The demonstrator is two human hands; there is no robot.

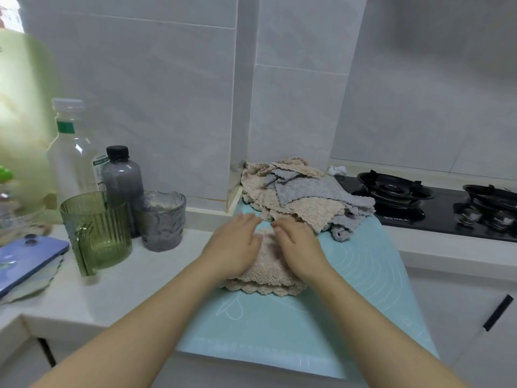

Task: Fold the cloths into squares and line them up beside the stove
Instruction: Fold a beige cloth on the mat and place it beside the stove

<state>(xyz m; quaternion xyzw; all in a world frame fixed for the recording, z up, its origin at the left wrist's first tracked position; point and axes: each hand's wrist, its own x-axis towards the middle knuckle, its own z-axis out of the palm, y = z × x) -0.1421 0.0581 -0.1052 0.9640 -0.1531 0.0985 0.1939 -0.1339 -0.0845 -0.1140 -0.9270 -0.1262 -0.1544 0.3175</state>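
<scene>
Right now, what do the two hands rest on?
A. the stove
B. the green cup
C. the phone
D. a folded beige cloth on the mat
D: the left hand and right hand lie flat, fingers straight, on the beige cloth, which sits on the mat.

Can't see most of folded cloth under left hand, right hand. Far left of hands: phone cropped by edge.
</scene>
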